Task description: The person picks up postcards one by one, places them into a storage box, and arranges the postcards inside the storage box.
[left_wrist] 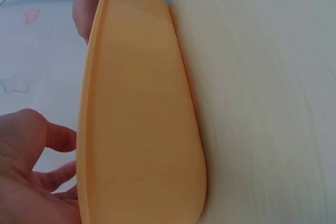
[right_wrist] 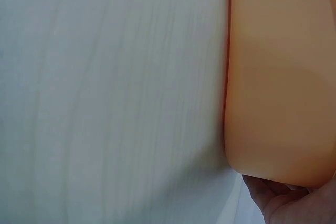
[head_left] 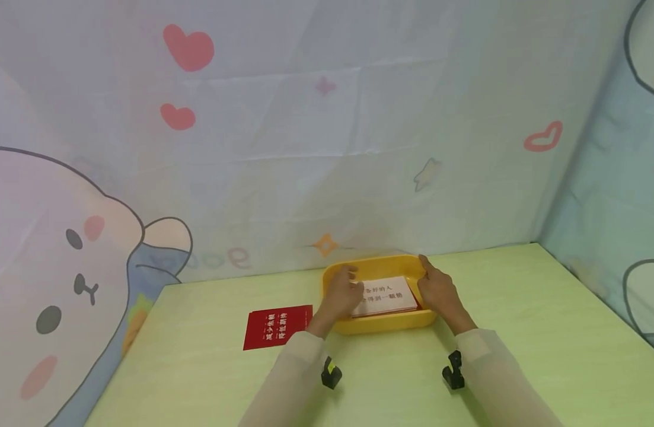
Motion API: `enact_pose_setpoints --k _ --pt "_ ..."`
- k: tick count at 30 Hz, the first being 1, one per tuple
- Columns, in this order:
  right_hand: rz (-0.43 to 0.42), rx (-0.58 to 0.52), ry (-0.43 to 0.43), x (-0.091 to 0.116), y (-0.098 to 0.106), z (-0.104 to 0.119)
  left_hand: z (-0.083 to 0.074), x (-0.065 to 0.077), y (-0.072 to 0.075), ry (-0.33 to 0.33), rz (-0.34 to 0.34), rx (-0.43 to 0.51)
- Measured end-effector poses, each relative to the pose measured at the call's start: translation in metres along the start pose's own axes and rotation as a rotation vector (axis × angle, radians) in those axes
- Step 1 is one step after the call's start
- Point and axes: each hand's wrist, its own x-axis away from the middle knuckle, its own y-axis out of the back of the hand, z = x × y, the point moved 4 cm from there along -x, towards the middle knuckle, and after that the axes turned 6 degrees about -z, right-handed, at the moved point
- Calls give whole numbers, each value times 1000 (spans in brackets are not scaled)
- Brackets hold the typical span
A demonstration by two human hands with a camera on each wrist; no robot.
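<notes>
A yellow plastic tray (head_left: 385,323) sits near the back edge of the table. Inside it lies a stack of white cards (head_left: 382,296) with printed Chinese characters, and a red edge shows under them. My right hand (head_left: 439,290) grips the tray's right end; in the right wrist view its fingers (right_wrist: 262,195) are against the outer end wall. My left hand (head_left: 344,292) is over the tray's left end, fingers loosely bent beside the cards' left edge. The left wrist view shows those fingers (left_wrist: 60,137) spread behind the rim, their tips hidden.
Red cards (head_left: 278,326) with white characters lie on the pale green table (head_left: 198,367), left of the tray. A printed cloth backdrop (head_left: 284,148) stands right behind the table, and another cloth panel (head_left: 615,207) runs along the right side.
</notes>
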Motion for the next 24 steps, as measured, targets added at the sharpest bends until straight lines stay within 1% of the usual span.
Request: enact_pose_setpoints --k 3,10,14,18,21,24 --pt "11 4 -2 1 -2 -1 1 1 3 -21 -26 27" --pt "0 31 12 3 -3 -2 1 2 14 -63 -137 6" --pt "6 19 17 1 -2 -2 2 2 23 -84 -202 25" --pt "7 21 13 -2 -1 -3 2 4 35 -113 -273 63" --pt "2 13 19 -3 0 -2 7 7 43 -102 -300 92" --pt "3 21 28 -2 0 -4 14 9 48 -66 -307 118"
